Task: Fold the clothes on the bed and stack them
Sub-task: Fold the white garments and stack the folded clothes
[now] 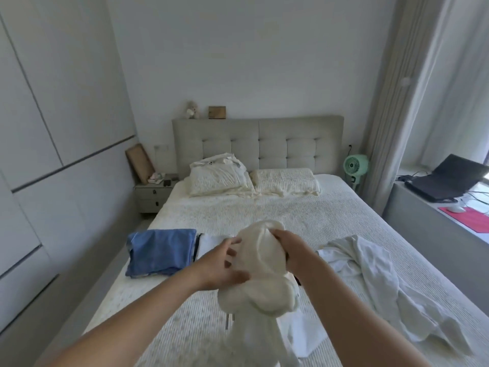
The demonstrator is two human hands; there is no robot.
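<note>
— Inspector: Nearest item?
— Assistant: Cream garment, bunched, held above the bed at lower centre. Right hand has its grip closed on the upper edge; left hand pinches the side, fingers curled into the cloth.
— Inspector: Surroundings?
— Assistant: Folded blue garment at centre left, a white folded piece just beside it. Loose white garment sprawls at right.
</note>
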